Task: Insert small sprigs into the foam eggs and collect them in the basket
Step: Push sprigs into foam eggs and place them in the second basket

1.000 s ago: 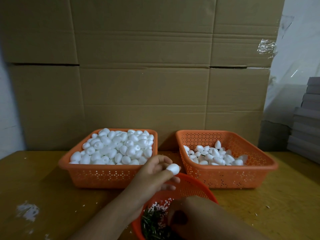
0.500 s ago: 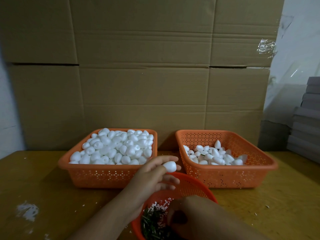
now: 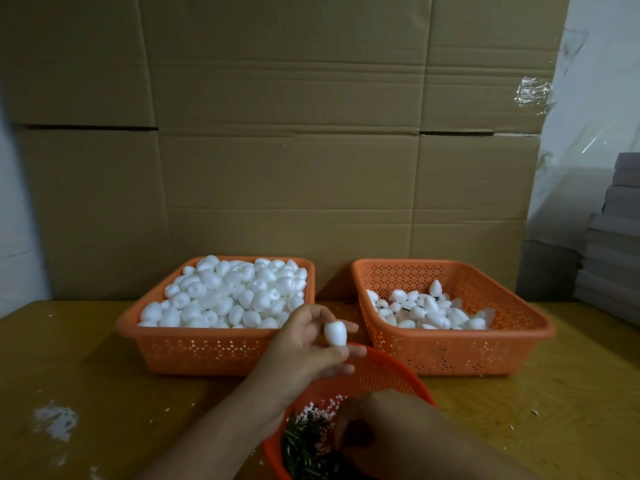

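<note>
foam egg [image 3: 335, 333] lifted higher, left hand [image 3: 304, 344] pinching

You're sitting in a small craft workshop or packing room, not a home: flattened cardboard cartons [image 3: 284, 140] wall off the back of your worn wooden table [image 3: 86, 382], two orange baskets [image 3: 207, 351] hold foam eggs [image 3: 235, 292] in bulk, grey boards [image 3: 616, 237] are stacked at your right, and foam crumbs [image 3: 55, 419] litter the tabletop

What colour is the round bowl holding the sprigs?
Orange, perforated plastic: the round bowl shows in the head view, the only one, beneath both hands.
</note>
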Available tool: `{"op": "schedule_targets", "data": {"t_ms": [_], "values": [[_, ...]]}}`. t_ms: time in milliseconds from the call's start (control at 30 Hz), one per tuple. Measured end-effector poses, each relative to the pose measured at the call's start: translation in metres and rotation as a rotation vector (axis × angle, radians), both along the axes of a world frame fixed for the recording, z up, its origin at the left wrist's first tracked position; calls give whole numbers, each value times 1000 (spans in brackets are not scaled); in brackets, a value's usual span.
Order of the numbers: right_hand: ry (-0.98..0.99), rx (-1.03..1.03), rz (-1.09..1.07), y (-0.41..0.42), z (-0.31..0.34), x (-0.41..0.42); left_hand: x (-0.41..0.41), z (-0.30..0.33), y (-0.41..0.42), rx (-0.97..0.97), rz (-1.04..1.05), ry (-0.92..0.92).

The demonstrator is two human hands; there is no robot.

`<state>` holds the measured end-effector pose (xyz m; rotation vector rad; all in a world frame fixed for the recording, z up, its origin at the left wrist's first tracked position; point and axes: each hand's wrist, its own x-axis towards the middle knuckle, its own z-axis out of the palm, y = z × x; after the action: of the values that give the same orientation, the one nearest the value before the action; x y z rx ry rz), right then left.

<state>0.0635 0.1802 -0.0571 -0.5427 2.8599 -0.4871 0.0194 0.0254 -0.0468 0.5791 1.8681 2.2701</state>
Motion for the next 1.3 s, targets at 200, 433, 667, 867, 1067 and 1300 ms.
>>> {"op": "schedule_targets", "data": {"t_ms": [200, 433, 667, 867, 1067, 1300], "values": [[54, -38, 31, 2, 0, 2, -1, 0, 2, -48, 77, 58], [48, 9, 17, -4, 6, -3, -1, -1, 2, -114, 175, 146], [60, -24, 26, -2, 6, 0, 0, 1, 3, -132, 178, 186], [84, -30, 26, -1, 3, 0, -2, -2, -1, -234, 209, 161], [57, -25, 32, -1, 6, 0, 0, 3, 2, -102, 143, 82], [20, 42, 14, -5, 5, -6, 1, 1, 1, -179, 164, 177]]}}
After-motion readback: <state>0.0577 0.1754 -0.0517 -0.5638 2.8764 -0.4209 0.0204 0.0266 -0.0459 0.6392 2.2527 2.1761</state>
